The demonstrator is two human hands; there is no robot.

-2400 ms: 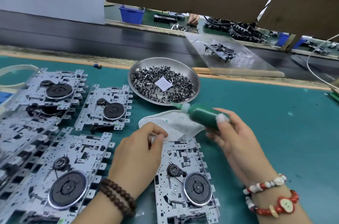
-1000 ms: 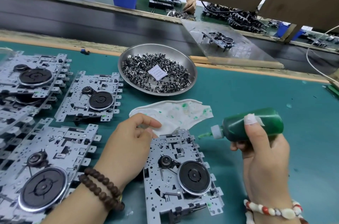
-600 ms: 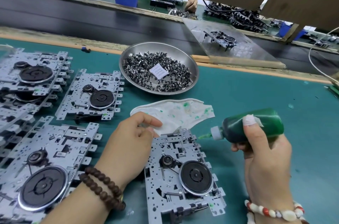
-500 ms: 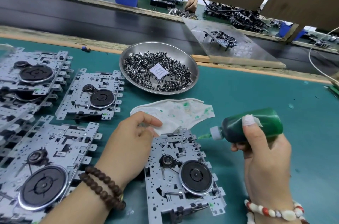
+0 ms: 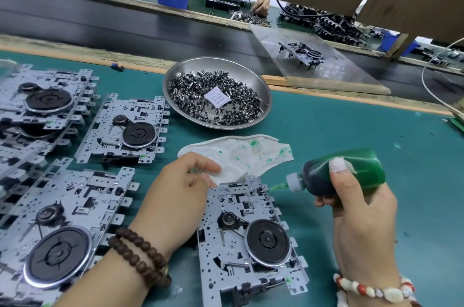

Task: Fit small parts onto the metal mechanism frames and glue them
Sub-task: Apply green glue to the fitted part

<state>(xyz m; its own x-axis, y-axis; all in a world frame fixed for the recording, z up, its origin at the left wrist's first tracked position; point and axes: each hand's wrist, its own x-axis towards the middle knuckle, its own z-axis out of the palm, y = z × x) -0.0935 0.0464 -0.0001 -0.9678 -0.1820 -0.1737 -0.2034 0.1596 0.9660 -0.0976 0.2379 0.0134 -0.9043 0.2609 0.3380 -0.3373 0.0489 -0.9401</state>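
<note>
Right hand [image 5: 361,208] grips the squat green plastic glue bottle [image 5: 344,174] on its side, fingers wrapped under, taped fingertip on top; the white nozzle with its green tip now points at the top right corner of the silver perforated metal mechanism frame with the black round flywheel [image 5: 248,228]. A couple of seconds back that bottle was up over the white green-stained cloth [image 5: 248,153], nozzle at the rag (looked like a tip wipe); since then it has swung right and down beside the frame and has barely moved in the last half second. Left hand [image 5: 178,191] has stayed put at the frame's upper left edge, fingers curled, thumb and forefinger pinched close near the cloth's edge; cannot tell if a small part is between them. So judged: wipe done, glue dab on this frame is next, nozzle close to but not touching the metal. Shallow round steel dish of small dark metal parts [image 5: 266,105] sits beyond the cloth. More frames [image 5: 125,128] lie to the left on the teal mat, a few with green dots already
</note>
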